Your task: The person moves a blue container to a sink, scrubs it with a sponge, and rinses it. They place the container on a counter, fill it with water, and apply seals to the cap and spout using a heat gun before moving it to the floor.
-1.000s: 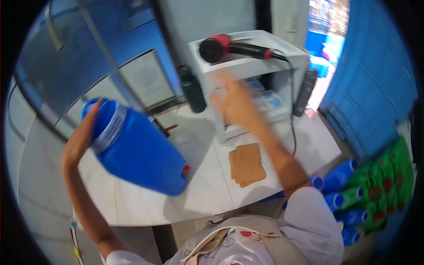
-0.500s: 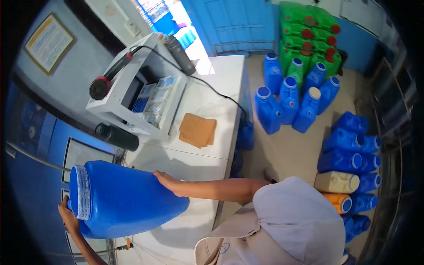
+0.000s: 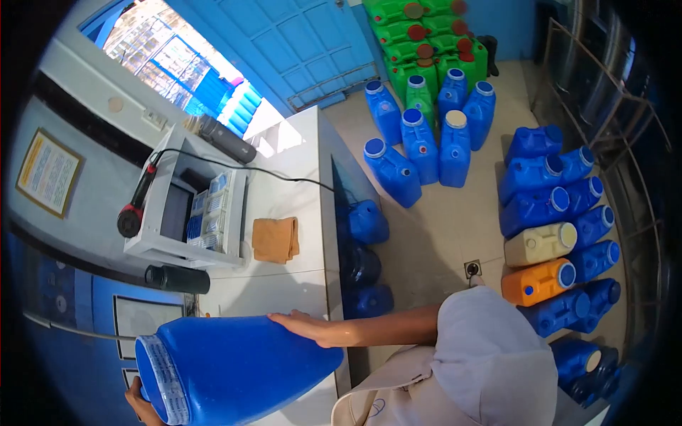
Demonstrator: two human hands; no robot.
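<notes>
A large blue plastic water jug (image 3: 249, 369) lies tilted on its side at the counter's near edge, its neck with a white printed band pointing left. My left hand (image 3: 142, 403) is at the neck end, fingers curled around its far side and partly hidden behind the jug. My right hand (image 3: 302, 328) presses against the jug's side near its base, the fingers stretched along the surface. The jug is held between both hands, and its underside is hidden. An orange-brown folded cloth (image 3: 275, 240) lies on the white counter (image 3: 291, 192) beyond the jug.
A white shelf unit (image 3: 234, 213) with small boxes, a dark green bottle (image 3: 177, 278) and a grey flask (image 3: 226, 138) stand along the wall side. A black cable (image 3: 284, 176) crosses the counter. Blue jugs (image 3: 419, 145), green jugs (image 3: 415, 32) and an orange jug (image 3: 543, 280) stand on the floor.
The view has turned and shifted toward the floor on the right. The jug has come nearer the counter's floor-side edge, with both hands still on it.
</notes>
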